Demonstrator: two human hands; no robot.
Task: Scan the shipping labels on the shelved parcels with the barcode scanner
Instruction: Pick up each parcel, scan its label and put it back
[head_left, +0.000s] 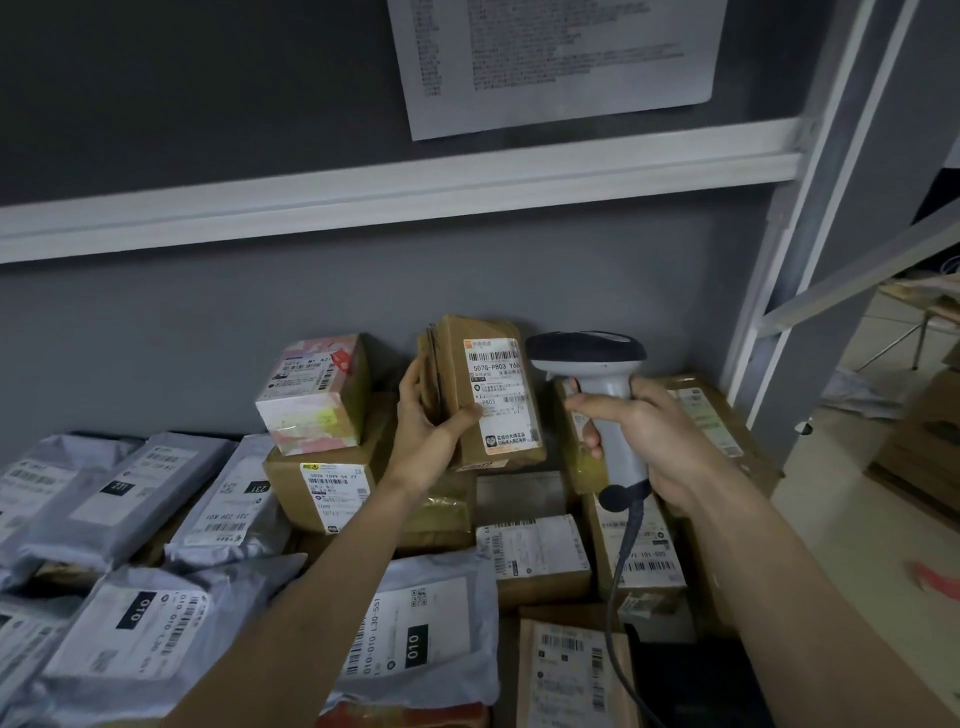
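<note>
Grey mailers (130, 483) left; boxes (322, 493) crowd shelf.

Left hand (426, 421) grips brown parcel (480, 392) upright, label (501, 395) facing near. Right hand (644, 436) grips barcode scanner (605, 395) just right of the parcel.

I see a parcel (480, 395) held upright in my left grip (431, 421) at the back of the shelf, against the wall (208, 322). The barcode scanner (602, 395) sits in my right grip (644, 436), just right of it. Boxes (322, 493) stack left of the parcel, mailer bags (130, 483) farther left and nearer me
</note>
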